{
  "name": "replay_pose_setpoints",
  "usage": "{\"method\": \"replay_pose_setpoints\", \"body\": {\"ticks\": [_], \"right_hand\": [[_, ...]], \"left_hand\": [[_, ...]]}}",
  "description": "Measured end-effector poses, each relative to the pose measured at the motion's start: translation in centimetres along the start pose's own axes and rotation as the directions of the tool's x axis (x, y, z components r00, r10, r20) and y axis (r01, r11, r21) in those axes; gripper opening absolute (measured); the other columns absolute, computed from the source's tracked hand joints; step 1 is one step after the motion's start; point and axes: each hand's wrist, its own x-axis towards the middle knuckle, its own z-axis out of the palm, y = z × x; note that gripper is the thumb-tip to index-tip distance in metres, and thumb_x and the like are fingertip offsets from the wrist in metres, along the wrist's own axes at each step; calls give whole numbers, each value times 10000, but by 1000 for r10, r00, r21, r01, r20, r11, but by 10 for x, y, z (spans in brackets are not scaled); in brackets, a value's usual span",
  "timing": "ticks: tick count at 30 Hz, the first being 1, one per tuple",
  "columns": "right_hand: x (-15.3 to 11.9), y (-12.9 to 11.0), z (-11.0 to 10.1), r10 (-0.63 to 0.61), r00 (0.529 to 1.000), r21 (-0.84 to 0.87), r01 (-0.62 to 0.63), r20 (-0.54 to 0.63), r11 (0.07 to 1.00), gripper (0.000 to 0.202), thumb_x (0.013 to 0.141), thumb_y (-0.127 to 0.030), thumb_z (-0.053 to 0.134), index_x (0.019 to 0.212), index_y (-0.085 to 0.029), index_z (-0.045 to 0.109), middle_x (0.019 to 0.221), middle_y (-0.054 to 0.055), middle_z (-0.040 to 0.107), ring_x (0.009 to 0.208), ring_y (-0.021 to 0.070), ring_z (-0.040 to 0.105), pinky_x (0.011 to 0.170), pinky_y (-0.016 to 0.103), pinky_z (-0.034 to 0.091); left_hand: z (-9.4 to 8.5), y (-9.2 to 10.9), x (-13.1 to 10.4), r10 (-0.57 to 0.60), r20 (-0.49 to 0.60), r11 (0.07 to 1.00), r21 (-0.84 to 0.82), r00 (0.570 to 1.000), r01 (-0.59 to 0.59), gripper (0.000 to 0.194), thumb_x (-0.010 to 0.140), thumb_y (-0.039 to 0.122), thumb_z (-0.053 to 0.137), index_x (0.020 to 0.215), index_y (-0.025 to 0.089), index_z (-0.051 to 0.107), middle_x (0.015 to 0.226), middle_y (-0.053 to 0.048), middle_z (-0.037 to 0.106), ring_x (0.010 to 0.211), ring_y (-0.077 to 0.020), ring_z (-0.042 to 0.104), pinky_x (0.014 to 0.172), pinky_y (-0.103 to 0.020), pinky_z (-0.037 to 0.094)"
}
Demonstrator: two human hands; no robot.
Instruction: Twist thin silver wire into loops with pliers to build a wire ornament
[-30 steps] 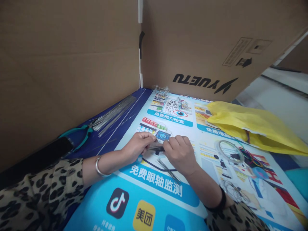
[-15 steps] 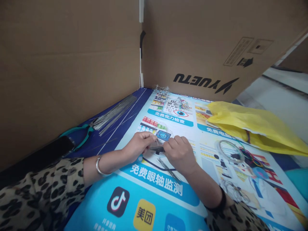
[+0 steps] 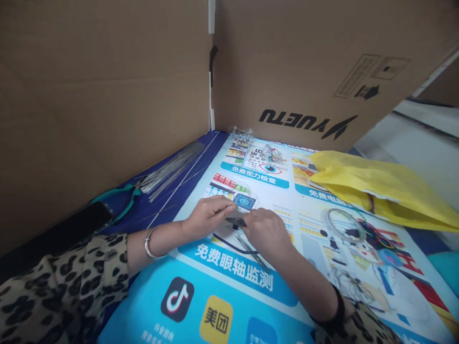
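Observation:
My left hand, with a silver bangle on its wrist, is closed, thumb and fingers pinched over the printed sheet. Just to its right, my right hand is curled closed, knuckles up. The fingertips of both hands nearly meet. What they pinch is too small and blurred to make out; a thin wire seemed to stand between them earlier. Below the fingertips, a bundle of short thin wires lies on the sheet.
Pliers with teal handles, long straight wires and a dark phone-like slab lie left. Cardboard walls rise behind. A yellow bag, wire coil and coloured cords lie right.
My right hand has turned slightly, its knuckles lower and its forearm shifted right. My left fingers have moved slightly right. The thin wire between the hands no longer shows clearly.

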Motion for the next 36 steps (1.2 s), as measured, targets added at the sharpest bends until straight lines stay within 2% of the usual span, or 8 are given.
{"method": "replay_pose_setpoints", "body": {"ticks": [3,5,8,11,17,24,31,36], "right_hand": [[0,1,0,-26,999,5,26,-27,1000,110,721,-182,576,612,-176,590,609,28,583,605,150,486,586,290,266],[-1,2,2,-58,994,1,59,-96,998,104,714,-171,577,610,-176,578,605,26,569,623,155,476,603,293,267],[-1,5,4,-85,977,-17,83,-194,996,95,703,-175,585,610,-177,563,602,27,549,643,164,453,620,299,263],[-1,5,2,-90,969,-43,82,-231,996,90,696,-193,596,616,-180,558,613,34,542,661,176,436,629,307,257],[0,5,0,-120,965,-84,103,-234,991,103,715,-188,586,618,-183,552,610,33,532,659,178,416,621,310,239],[-1,4,4,-107,977,-49,99,-184,994,102,722,-187,583,624,-171,561,610,31,548,642,165,442,611,303,243],[-1,2,4,-67,995,-17,66,-77,998,85,710,-152,583,625,-161,583,599,31,579,602,149,488,580,295,263],[1,2,-1,-22,998,-7,23,64,1000,85,723,-181,573,646,-173,608,630,37,607,607,156,527,560,292,289]], "left_hand": [[-2,1,0,43,64,998,37,997,-46,220,844,268,452,836,182,654,740,-43,641,704,-125,555,689,-250,425],[-2,1,0,13,76,1000,-5,997,-13,224,843,279,453,813,178,651,729,-38,632,692,-124,546,679,-248,421],[-1,1,1,-134,74,980,-141,988,143,239,841,306,453,771,161,630,660,-16,586,612,-104,509,599,-221,411],[0,0,3,-279,126,915,-266,952,303,248,829,348,472,742,158,604,559,26,494,497,-72,430,487,-188,359],[0,-1,3,-403,221,812,-361,888,459,264,812,388,490,712,153,555,511,54,400,424,-50,366,404,-171,286],[2,-2,1,-319,146,889,-298,937,349,258,813,375,485,730,160,600,553,30,463,473,-61,402,439,-176,325],[2,0,1,-275,98,930,-225,957,290,223,818,324,478,746,175,628,589,1,546,562,-92,475,498,-186,375],[0,1,1,-99,67,989,-104,993,106,227,834,277,458,763,162,641,714,-38,625,674,-113,543,639,-222,424]]}}
